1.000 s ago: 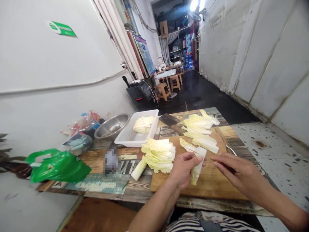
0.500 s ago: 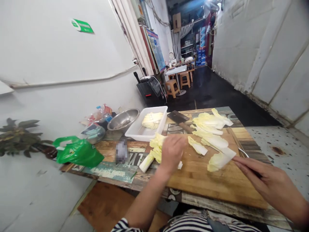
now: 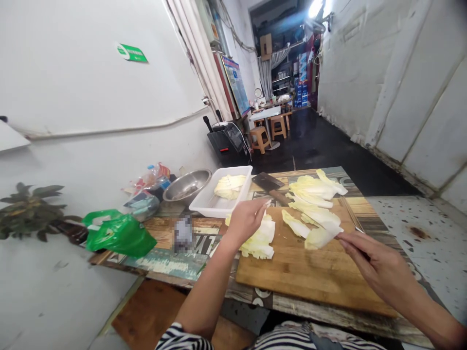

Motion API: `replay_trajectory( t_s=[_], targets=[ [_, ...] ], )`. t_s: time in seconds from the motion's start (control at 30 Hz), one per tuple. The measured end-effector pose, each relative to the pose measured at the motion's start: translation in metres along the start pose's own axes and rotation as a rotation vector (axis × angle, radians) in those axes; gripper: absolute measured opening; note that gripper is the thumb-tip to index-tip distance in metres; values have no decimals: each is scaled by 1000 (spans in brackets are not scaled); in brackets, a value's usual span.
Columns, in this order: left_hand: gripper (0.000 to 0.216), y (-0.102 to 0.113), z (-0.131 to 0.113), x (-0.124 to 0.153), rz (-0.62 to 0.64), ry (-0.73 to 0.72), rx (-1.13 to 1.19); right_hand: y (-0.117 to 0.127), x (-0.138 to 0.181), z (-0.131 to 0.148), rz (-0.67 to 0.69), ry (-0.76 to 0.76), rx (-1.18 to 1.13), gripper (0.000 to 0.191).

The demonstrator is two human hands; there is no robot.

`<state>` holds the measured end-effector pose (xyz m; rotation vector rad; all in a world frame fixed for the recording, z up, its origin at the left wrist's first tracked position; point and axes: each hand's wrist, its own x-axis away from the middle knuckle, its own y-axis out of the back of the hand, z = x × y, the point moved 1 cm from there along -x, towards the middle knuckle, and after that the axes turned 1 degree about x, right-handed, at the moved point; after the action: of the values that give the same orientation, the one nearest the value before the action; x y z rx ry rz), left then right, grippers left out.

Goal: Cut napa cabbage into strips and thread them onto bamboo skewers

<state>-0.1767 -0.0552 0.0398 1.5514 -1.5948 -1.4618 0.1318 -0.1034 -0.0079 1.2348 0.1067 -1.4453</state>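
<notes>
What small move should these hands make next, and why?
Perhaps the left hand should pick from the cabbage pile: it is right by that pile, while the right hand has a leaf at its fingertips.

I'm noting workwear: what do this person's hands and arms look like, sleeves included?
The left hand and right hand wear no gloves. A black-and-white striped sleeve shows on the left arm; the right forearm is bare, with no sleeve in view. Neither wrist shows a watch.
</notes>
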Motion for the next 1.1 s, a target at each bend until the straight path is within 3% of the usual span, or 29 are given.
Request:
replay_trajectory(
  t_s=[0.1,0.23,0.4,0.53,0.63,0.83,0.93,1.1],
  targets=[
    [28,-8,0,-8,67,-3,137,0,-6,2,-5,25,1,20],
    [26,-21,-4,-22,146,144,379,-1,-5,-1,50,33,36,24],
    [32,-2,0,-46,-28,260,826,0,6,-13,134,-59,95,30],
    [34,4,-3,-57,-131,340,1174,5,-6,-8,49,10,132,30],
    [32,-8,-17,-46,-20,459,1439,12,-20,4,-3,76,126,30],
    [21,-25,-45,-7,203,675,1738,20,-24,14,161,-69,45,33],
    [22,-25,-50,3,293,686,1786,23,-18,16,186,-123,16,35],
    [33,-30,-52,8,312,672,1783,29,-11,16,238,-148,24,35]
  ],
)
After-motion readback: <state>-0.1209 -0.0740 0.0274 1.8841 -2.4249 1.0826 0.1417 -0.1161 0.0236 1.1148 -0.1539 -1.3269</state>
